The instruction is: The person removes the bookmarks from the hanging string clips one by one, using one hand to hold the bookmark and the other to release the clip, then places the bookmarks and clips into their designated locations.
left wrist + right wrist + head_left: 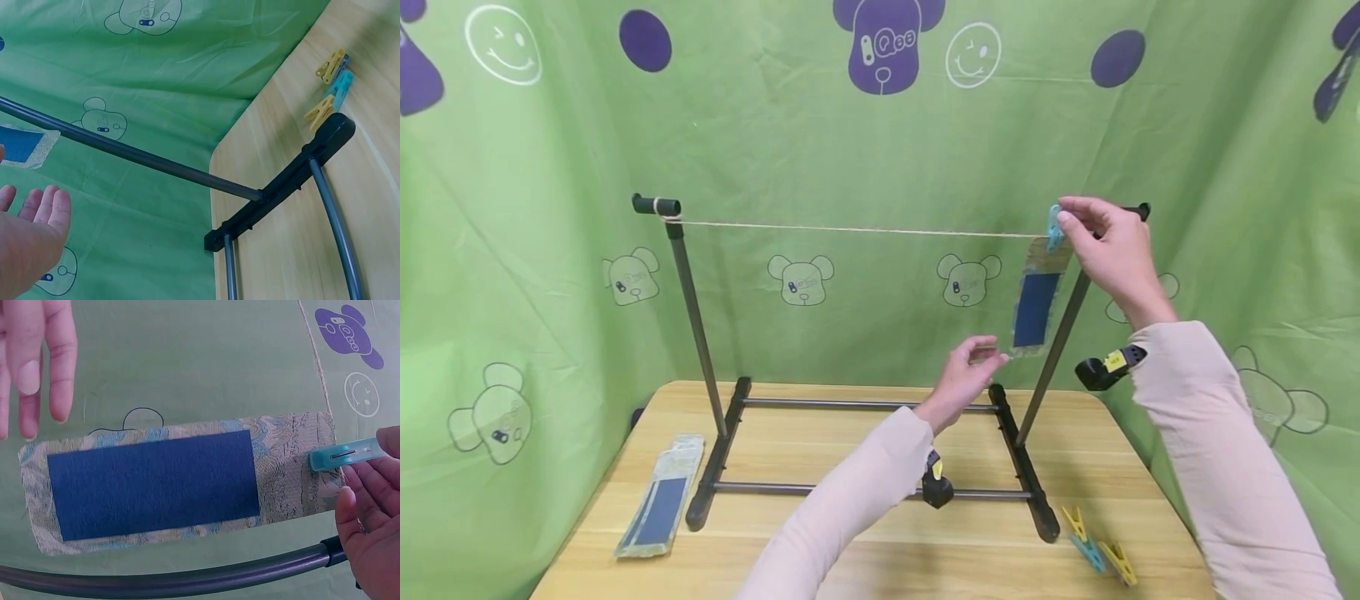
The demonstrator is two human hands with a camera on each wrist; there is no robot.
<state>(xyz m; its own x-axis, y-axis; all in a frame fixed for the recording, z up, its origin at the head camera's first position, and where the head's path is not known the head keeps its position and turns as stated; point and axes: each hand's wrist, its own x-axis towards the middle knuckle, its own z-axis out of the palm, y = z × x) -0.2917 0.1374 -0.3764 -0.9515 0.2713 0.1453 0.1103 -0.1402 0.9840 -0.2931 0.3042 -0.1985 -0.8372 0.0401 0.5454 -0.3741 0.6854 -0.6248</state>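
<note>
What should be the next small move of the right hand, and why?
Probably let go of the peg. It already clamps the cloth onto the string, the cloth hangs straight, and the left hand is open beside its lower end, not holding it.

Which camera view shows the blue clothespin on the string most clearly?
The right wrist view: the blue clothespin is close and sharp, clamping the cloth strip while the right hand pinches it. The head view shows it only small, at the string's right end. The left wrist view does not show it, only spare pins on the table.
</note>
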